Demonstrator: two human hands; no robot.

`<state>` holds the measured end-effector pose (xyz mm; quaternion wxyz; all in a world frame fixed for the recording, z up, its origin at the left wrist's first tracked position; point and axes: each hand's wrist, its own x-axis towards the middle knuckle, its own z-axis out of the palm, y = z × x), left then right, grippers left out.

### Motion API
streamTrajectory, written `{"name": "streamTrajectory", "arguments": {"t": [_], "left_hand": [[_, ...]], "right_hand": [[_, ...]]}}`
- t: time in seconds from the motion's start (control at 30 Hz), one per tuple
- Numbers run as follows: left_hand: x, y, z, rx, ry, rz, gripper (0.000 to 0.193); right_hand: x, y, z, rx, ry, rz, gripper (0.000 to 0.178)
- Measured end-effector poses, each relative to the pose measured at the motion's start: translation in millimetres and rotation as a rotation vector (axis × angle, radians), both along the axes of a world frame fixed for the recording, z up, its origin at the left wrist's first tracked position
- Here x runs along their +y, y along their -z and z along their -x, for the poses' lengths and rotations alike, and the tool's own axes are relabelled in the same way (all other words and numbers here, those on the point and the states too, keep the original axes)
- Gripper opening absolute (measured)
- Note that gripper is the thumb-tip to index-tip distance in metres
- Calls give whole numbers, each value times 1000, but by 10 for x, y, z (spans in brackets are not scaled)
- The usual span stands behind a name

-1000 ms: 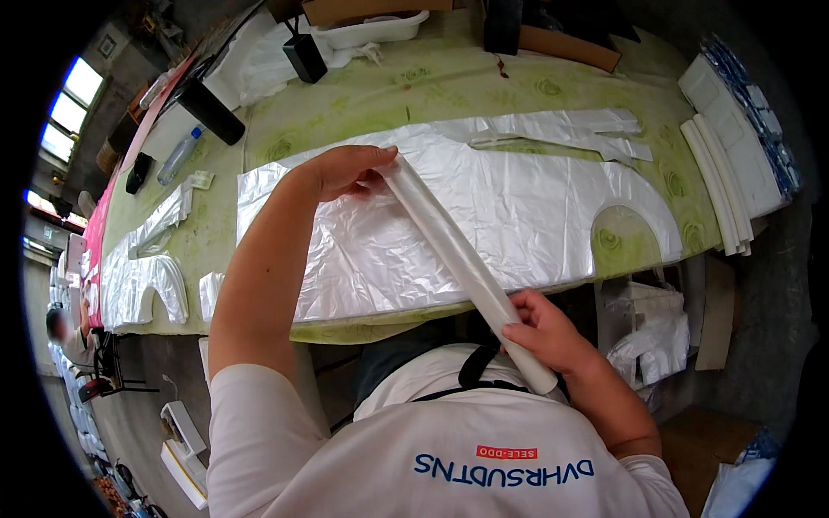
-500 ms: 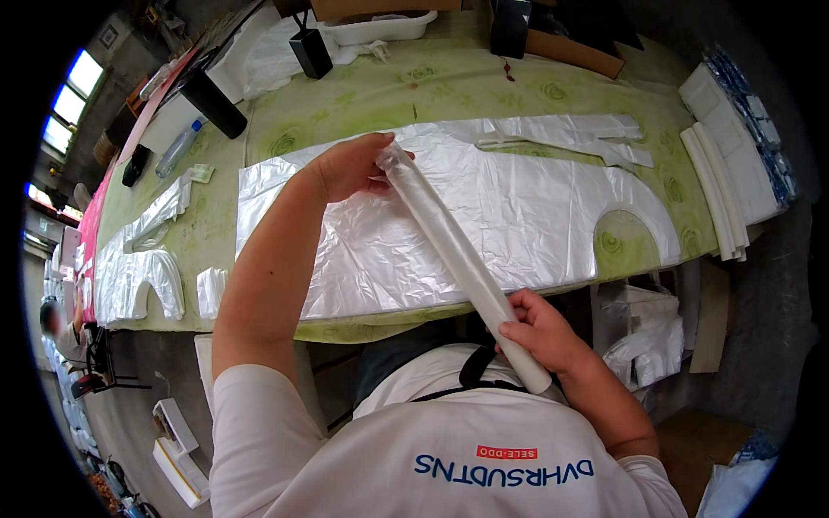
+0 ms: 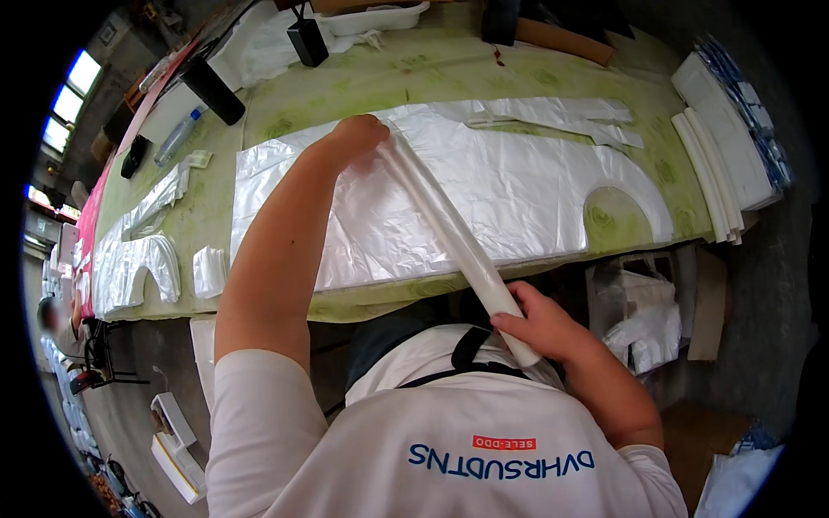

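A long roll of translucent white plastic film (image 3: 451, 238) slants from the middle of the table down to my waist. My left hand (image 3: 359, 141) is closed at its far end; the fingertips are partly hidden behind the hand. Lower down, my right hand (image 3: 539, 321) grips the roll near its near end, thumb on top. Under the roll, a white plastic apron (image 3: 509, 190) lies flat on the table, its rounded neck cutout to the right and a strap-like strip along the far edge.
Folded white plastic pieces (image 3: 138, 268) lie at the table's left. A water bottle (image 3: 178, 138), black cylinder (image 3: 211, 91) and black box (image 3: 307, 41) stand farther back. White rolls (image 3: 710, 177) rest at the right edge beside blue-white packs (image 3: 744, 121). A person (image 3: 62, 326) sits far left.
The view has shifted slightly. My left hand has turned so its back now faces up over the roll's far end. My right hand keeps its hold near the lower end.
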<state>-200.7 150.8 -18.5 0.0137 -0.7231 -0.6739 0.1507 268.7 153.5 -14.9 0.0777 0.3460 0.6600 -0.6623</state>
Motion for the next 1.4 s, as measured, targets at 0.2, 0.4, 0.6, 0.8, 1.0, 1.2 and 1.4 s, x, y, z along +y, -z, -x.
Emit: {"name": "streamTrajectory", "arguments": {"t": [0.2, 0.4, 0.6, 0.8, 1.0, 1.2, 1.4], "left_hand": [[-15, -90, -302, -382, -499, -28, 30], [60, -301, -478, 116, -189, 172, 30], [-35, -257, -656, -528, -803, -543, 55], [-794, -113, -1659, -477, -82, -494, 97], [-1265, -55, -2086, -449, 147, -186, 89], [-1454, 18, -2000, -527, 261, -312, 65], [-1430, -8, -2088, -522, 205, -326, 71]], "right_hand": [[-18, -160, -1139, -200, -131, -146, 62], [-254, 3, -2398, -408, 18, 36, 60], [-309, -16, -2724, -348, 163, 64, 61], [-36, -265, -2136, -49, 233, -257, 54], [534, -565, -926, 59, -32, -743, 53], [1009, -490, -8, 162, -318, -1210, 51], [1544, -238, 689, 36, -125, -1376, 52]]}}
